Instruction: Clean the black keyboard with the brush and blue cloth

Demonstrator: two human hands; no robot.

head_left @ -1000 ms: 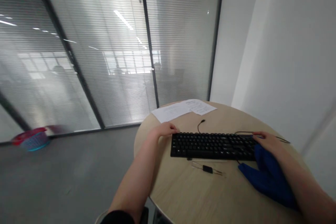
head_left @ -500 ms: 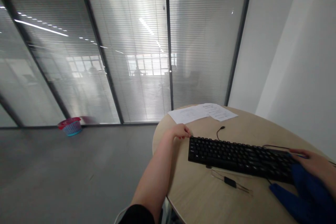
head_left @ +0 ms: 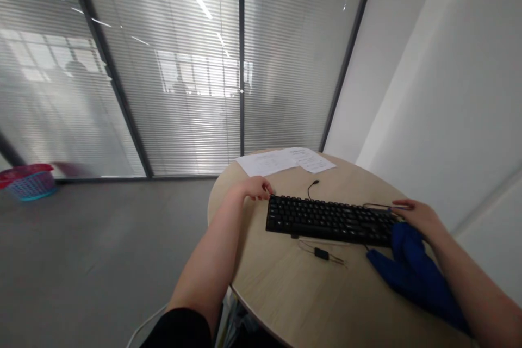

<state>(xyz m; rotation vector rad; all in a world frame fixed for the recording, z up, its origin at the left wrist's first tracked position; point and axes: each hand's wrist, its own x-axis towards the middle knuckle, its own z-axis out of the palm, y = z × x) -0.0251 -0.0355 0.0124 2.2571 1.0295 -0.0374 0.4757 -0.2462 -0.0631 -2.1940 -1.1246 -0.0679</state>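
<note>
Two hands (head_left: 258, 188) (head_left: 418, 217) hold the keyboard (head_left: 330, 219) by opposite end edges, open tabletop (head_left: 310, 299) lying nearer.

Your left forearm (head_left: 212, 255) is extending forward, its wrist (head_left: 241, 190) bending to the right; your left hand (head_left: 256, 187) is curling its fingers. Your right forearm (head_left: 468, 272) is angling inward, and your right hand (head_left: 418, 217) is pointing its fingers left, back upward.

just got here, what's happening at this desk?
Someone has both hands at a black keyboard on a round table: left hand at its far left corner, right hand at the right end, with a blue cloth by it. Papers lie beyond; glasses, or something like them, lie in front.
</note>
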